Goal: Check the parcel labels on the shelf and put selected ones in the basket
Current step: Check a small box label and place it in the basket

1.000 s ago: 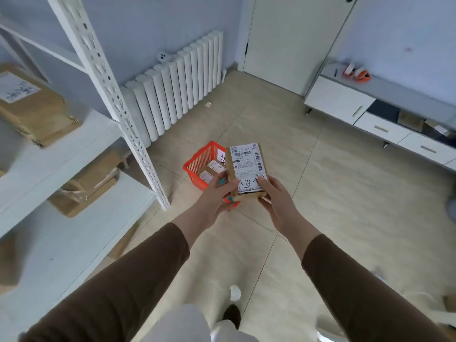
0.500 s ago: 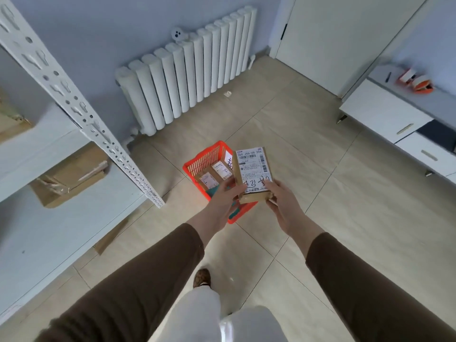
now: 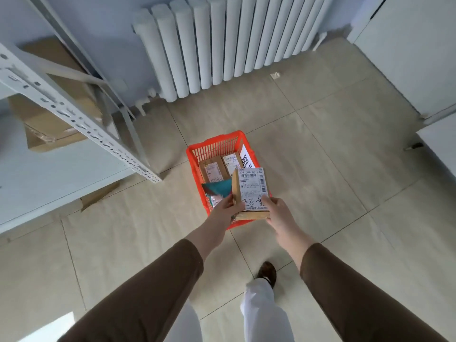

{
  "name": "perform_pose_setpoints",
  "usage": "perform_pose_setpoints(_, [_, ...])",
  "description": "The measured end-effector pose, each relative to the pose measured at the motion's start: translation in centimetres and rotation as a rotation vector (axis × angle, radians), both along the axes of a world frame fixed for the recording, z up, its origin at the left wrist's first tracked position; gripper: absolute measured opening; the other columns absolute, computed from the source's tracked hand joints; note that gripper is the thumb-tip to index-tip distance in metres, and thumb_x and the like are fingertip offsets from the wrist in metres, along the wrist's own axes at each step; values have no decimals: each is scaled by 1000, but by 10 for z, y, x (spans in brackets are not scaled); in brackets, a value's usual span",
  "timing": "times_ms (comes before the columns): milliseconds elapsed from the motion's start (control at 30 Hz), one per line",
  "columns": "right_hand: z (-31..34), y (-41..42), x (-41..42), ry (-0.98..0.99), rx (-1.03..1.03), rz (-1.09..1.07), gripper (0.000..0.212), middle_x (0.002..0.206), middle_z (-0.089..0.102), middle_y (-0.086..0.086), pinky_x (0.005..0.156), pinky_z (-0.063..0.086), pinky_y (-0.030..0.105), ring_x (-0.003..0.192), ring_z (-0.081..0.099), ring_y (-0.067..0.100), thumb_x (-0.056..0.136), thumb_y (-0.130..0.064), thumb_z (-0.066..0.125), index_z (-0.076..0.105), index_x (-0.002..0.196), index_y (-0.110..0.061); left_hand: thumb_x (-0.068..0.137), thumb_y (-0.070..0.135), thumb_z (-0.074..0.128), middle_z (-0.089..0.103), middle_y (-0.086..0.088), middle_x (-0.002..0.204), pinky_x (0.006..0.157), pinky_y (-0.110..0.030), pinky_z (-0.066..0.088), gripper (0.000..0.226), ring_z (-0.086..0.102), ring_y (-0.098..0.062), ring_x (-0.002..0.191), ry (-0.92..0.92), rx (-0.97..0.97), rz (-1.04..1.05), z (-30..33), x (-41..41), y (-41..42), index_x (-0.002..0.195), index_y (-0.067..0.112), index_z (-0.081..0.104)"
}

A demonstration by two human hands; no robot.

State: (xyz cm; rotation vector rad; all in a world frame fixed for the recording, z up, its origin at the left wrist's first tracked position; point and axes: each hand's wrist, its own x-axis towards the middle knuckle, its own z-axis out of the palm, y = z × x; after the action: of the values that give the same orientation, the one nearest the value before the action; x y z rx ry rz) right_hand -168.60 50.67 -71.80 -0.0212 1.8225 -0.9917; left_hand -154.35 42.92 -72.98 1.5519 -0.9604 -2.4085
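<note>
An orange-red lattice-walled basket is seen on beige floor tiles. The brown cardboard parcel is faced with a white label printed black. Brown sleeves, a white radiator and pale blue walls are shown.

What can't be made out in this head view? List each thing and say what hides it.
- Small print on the held parcel: too small; its lower edge is covered by the left hand and right hand.
- Near end of the basket: hidden behind the parcel and hands.
- Labels on the two boxes in the basket: too small.
- Boxes on the shelf: partly behind the shelf post.
</note>
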Motion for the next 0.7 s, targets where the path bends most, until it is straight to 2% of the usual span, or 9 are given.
perform_pose_setpoints(67, [-35, 0, -14, -10, 15, 51, 34, 119, 73, 5, 82, 51, 29, 106, 68, 18, 103, -37, 58, 56, 130, -18, 98, 13, 67, 75, -6, 124, 95, -36, 60, 33, 72, -25, 112, -22, 14, 29, -36, -12, 4, 128, 25, 62])
perform_pose_setpoints(133, [-72, -2, -26, -24, 37, 76, 33, 120, 72, 4, 74, 48, 26, 102, 68, 16, 104, -35, 57, 56, 132, -18, 98, 12, 67, 74, -8, 125, 102, -45, 56, 39, 70, -31, 117, -46, 11, 40, -75, -23, 7, 134, 21, 59])
perform_pose_setpoints(233, [-127, -10, -40, -27, 64, 110, 32, 121, 73, 5, 70, 49, 25, 100, 69, 16, 105, -32, 56, 59, 132, -15, 94, 21, 70, 76, -2, 123, 109, -48, 50, 51, 67, -31, 122, -103, 0, 49, -133, -37, 6, 144, 22, 56])
perform_pose_setpoints(400, [-219, -31, -62, 49, 121, 182, 27, 116, 71, 2, 63, 51, 20, 89, 68, 9, 107, -30, 51, 60, 128, -15, 101, 18, 62, 76, -1, 121, 110, -42, 51, 28, 68, -25, 118, -128, -2, 60, -230, -61, -6, 127, 26, 64])
perform_pose_setpoints(533, [-293, -48, -75, 117, 189, 296, 25, 109, 71, 2, 81, 60, 36, 95, 71, 21, 108, -29, 46, 62, 123, -18, 102, 14, 60, 72, -4, 127, 109, -44, 52, 43, 68, -26, 119, -149, 12, 37, -302, -74, -12, 144, 14, 54])
perform_pose_setpoints(600, [-330, -55, -82, 106, 219, 305, 26, 109, 71, 7, 88, 58, 41, 99, 70, 28, 107, -23, 46, 63, 122, -11, 101, 16, 61, 73, -2, 125, 106, -44, 54, 47, 69, -25, 116, -180, 19, 17, -333, -78, -16, 148, 16, 51])
perform_pose_setpoints(700, [-378, -65, -90, 114, 283, 405, 38, 132, 63, 21, 100, 50, 42, 123, 61, 40, 105, -20, 50, 57, 135, 2, 102, 16, 61, 73, -3, 124, 104, -45, 55, 46, 70, -29, 116, -230, 28, -18, -370, -85, -24, 146, 16, 51])
